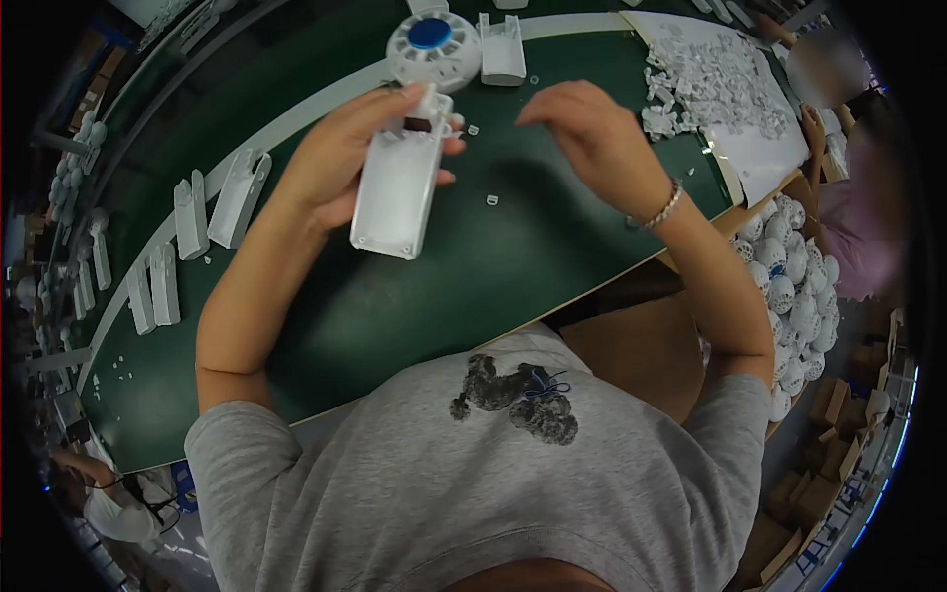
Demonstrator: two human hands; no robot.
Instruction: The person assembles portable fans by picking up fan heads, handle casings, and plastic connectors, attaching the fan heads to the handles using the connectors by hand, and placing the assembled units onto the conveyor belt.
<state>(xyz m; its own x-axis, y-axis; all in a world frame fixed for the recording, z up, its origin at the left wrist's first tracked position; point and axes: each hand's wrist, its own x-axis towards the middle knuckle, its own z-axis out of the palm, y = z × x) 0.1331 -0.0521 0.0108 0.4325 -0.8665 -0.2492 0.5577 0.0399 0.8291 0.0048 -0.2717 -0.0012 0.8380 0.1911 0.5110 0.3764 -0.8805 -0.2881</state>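
My left hand (340,148) is closed around a long white plastic housing (395,192). Its hollow, tray-like side faces up, and a dark brown piece (418,124) shows near its far end. To the right, my right hand (597,138) hovers over the table, fingers bent and drawn together; whatever may be between the fingertips is hidden. Small clear plastic bits (492,200) lie on the green surface between and below the hands. Just beyond the housing stands a round white slotted part with a blue centre (431,36), beside another white housing (502,49).
More white housings (237,197) lie along the table's left side. A heap of small clear parts (705,84) covers a white sheet at the right. Below it, a box holds many round white parts (794,286). A person in pink (858,237) sits at the far right.
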